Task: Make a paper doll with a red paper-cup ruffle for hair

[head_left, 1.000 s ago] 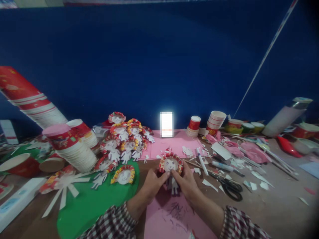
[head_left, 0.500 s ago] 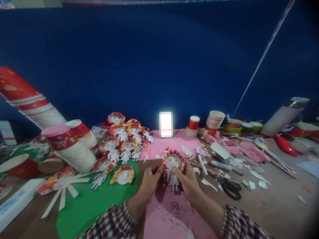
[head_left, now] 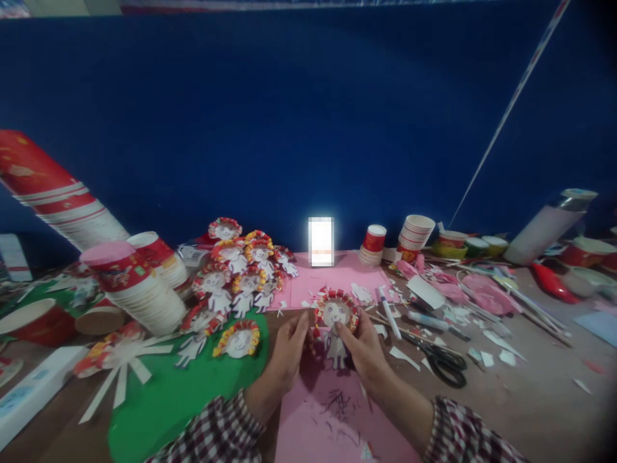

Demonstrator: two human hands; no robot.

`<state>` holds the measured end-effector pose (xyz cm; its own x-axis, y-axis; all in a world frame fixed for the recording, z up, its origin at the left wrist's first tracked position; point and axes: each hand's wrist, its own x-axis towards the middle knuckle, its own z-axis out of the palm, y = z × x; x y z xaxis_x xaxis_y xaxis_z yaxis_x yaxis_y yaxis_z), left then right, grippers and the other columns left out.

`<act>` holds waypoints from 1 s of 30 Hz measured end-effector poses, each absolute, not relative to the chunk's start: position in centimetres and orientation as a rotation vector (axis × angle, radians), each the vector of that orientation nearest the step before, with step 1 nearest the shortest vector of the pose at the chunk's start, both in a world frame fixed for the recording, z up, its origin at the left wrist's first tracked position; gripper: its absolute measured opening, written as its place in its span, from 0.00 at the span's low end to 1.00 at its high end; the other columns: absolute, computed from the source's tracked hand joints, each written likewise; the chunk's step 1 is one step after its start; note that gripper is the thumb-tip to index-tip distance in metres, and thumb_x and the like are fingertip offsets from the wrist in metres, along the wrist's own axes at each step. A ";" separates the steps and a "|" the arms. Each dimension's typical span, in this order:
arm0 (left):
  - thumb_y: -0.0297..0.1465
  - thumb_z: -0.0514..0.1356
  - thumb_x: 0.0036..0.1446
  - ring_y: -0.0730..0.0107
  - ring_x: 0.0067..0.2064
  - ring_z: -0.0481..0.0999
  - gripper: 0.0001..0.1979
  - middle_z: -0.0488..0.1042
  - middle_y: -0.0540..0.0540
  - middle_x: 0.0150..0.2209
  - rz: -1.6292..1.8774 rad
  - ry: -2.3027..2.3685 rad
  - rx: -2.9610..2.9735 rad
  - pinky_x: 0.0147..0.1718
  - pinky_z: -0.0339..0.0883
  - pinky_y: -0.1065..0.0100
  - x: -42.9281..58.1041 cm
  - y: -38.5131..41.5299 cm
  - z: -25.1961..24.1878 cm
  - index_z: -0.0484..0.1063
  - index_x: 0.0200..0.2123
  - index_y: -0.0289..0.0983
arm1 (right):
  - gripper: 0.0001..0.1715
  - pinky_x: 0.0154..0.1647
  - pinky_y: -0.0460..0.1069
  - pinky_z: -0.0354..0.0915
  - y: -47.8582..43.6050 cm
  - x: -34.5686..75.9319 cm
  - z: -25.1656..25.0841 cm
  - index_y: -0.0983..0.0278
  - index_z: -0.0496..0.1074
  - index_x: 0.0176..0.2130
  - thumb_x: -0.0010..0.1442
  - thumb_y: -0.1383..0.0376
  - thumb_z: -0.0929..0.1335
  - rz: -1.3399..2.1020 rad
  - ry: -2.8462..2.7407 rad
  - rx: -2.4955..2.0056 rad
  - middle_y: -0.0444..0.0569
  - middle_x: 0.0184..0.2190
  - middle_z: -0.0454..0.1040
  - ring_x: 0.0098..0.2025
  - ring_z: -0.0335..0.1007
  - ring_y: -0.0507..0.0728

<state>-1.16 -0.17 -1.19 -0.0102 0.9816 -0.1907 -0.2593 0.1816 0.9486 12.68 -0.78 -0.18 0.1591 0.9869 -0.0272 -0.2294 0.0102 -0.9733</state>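
A paper doll (head_left: pixel 336 350) stands upright in front of me, with a smiling drawn face, a curled red-and-yellow paper ring round its head and a white cut-out body. My right hand (head_left: pixel 369 354) grips it from the right, the thumb lying on the front just under the face. On the other side my left hand (head_left: pixel 290 350) is held near the curled ring, fingers raised and a small gap between them and the doll. Beneath both hands lies a pink sheet (head_left: pixel 318 424) with dark scribbles.
Similar paper dolls (head_left: pixel 248 280) are piled at the back left, beside a green sheet (head_left: pixel 193 411). Stacked paper cups (head_left: pixel 139 289) lean at far left. Black scissors (head_left: pixel 446 368), a marker (head_left: pixel 389 314) and paper scraps lie to the right. A pixelated bright rectangle (head_left: pixel 321 242) stands behind.
My left hand has let go of the doll's curled edge and drawn slightly left. The doll stays in my right hand, almost where it was.
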 end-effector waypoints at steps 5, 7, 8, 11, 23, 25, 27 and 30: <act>0.47 0.67 0.46 0.67 0.35 0.76 0.26 0.76 0.43 0.38 1.200 1.084 1.029 0.32 0.71 0.69 -1.4 -0.4 -1.0 0.70 0.41 0.34 | 0.23 0.35 0.50 0.71 -0.7 13.0 -0.7 0.62 0.66 0.43 0.49 0.57 0.72 1.180 -0.930 -1.131 0.47 0.35 0.76 0.34 0.74 0.56; 0.45 0.68 0.46 0.61 0.44 0.77 0.29 0.75 0.38 0.46 1.206 1.031 1.064 0.41 0.71 0.65 -1.4 -0.4 -0.9 0.69 0.47 0.33 | 0.23 0.35 0.50 0.71 -0.6 13.0 -0.9 0.62 0.66 0.44 0.50 0.57 0.72 1.183 -0.941 -1.119 0.47 0.35 0.76 0.35 0.73 0.57; 0.45 0.69 0.45 0.59 0.46 0.76 0.31 0.75 0.36 0.47 1.203 1.012 1.064 0.44 0.71 0.64 -1.4 -0.4 -0.8 0.69 0.48 0.33 | 0.23 0.35 0.50 0.71 -0.6 13.1 -0.9 0.62 0.66 0.44 0.50 0.57 0.72 1.182 -0.950 -1.117 0.47 0.35 0.76 0.35 0.73 0.56; 0.43 0.70 0.43 0.56 0.48 0.76 0.30 0.77 0.35 0.45 1.173 0.994 1.070 0.47 0.70 0.61 -1.3 -0.2 -0.9 0.71 0.46 0.31 | 0.23 0.36 0.50 0.70 -0.6 13.0 -1.0 0.63 0.66 0.44 0.50 0.58 0.72 1.173 -0.989 -1.115 0.47 0.35 0.76 0.35 0.73 0.56; 0.43 0.71 0.41 0.62 0.35 0.78 0.24 0.81 0.40 0.35 1.156 1.170 1.053 0.37 0.72 0.66 -1.3 -0.2 -1.7 0.78 0.37 0.30 | 0.20 0.45 0.53 0.70 -0.4 12.8 -2.6 0.63 0.67 0.47 0.55 0.62 0.70 1.053 -1.237 -1.069 0.50 0.40 0.76 0.41 0.73 0.58; 0.43 0.70 0.42 0.62 0.34 0.78 0.24 0.81 0.40 0.34 1.151 1.165 1.066 0.36 0.72 0.67 -1.3 -0.2 -1.7 0.77 0.37 0.29 | 0.19 0.46 0.53 0.69 -0.4 12.8 -2.7 0.63 0.67 0.47 0.55 0.62 0.69 1.040 -1.264 -1.060 0.50 0.40 0.76 0.41 0.73 0.58; 0.43 0.70 0.42 0.61 0.35 0.79 0.24 0.81 0.40 0.35 1.159 1.170 1.071 0.36 0.72 0.66 -1.2 -0.2 -1.8 0.77 0.37 0.30 | 0.19 0.46 0.52 0.69 -0.3 12.8 -2.8 0.64 0.67 0.47 0.56 0.62 0.69 1.038 -1.273 -1.058 0.50 0.40 0.76 0.41 0.73 0.57; 0.42 0.69 0.43 0.60 0.38 0.79 0.23 0.81 0.39 0.36 1.172 1.179 1.096 0.38 0.72 0.66 -1.2 -0.2 -1.8 0.77 0.37 0.30 | 0.20 0.46 0.52 0.69 -0.3 12.8 -2.9 0.63 0.67 0.47 0.55 0.61 0.70 1.026 -1.270 -1.072 0.50 0.41 0.76 0.42 0.73 0.58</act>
